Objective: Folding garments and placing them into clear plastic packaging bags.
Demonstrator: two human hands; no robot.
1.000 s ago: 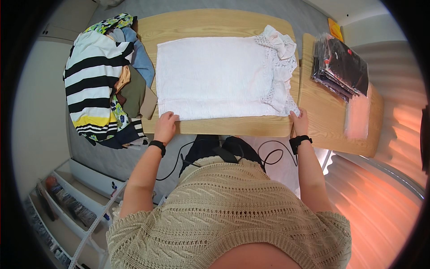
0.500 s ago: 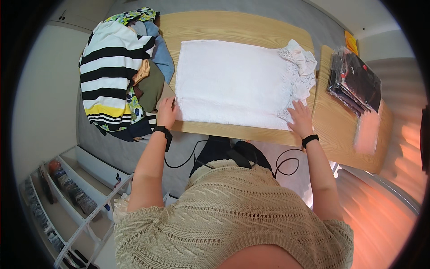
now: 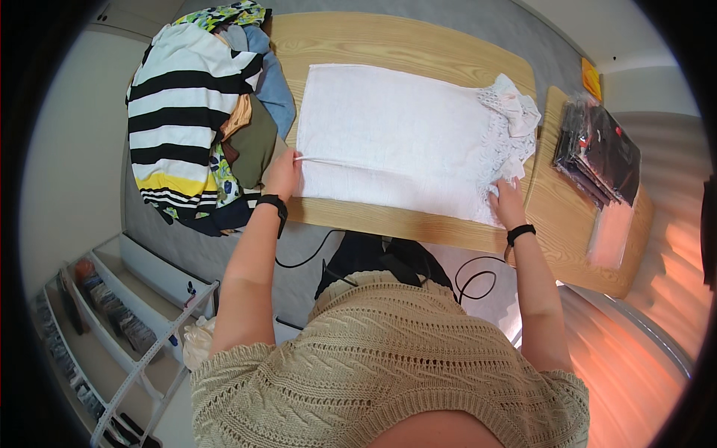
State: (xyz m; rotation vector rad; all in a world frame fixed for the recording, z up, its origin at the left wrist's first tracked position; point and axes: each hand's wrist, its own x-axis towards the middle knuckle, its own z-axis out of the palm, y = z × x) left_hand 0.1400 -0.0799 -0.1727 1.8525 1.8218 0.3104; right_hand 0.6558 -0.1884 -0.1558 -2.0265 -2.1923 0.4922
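Observation:
A white garment (image 3: 388,119) lies folded into a long rectangle on the wooden table, its ruffled lace end (image 3: 509,112) to the right. My left hand (image 3: 283,175) pinches the garment's left edge, and a narrow ridge of cloth runs rightward from the fingers. At the near right corner, my right hand (image 3: 509,203) has its fingers curled into the lacy edge, gripping it. Part of the right fingertips is hidden in the cloth. Each wrist wears a black band.
A heap of clothes with a striped top (image 3: 183,112) hangs over the left table end. Bagged dark garments (image 3: 601,153) and a clear plastic bag (image 3: 616,235) rest on the side table (image 3: 549,201). Shelving (image 3: 142,351) stands lower left; a black cable (image 3: 478,280) loops below.
Both hands have closed on the garment's near part. A raised ridge now shows at the left hand, and the right fingers, spread flat before, have curled into the lace.

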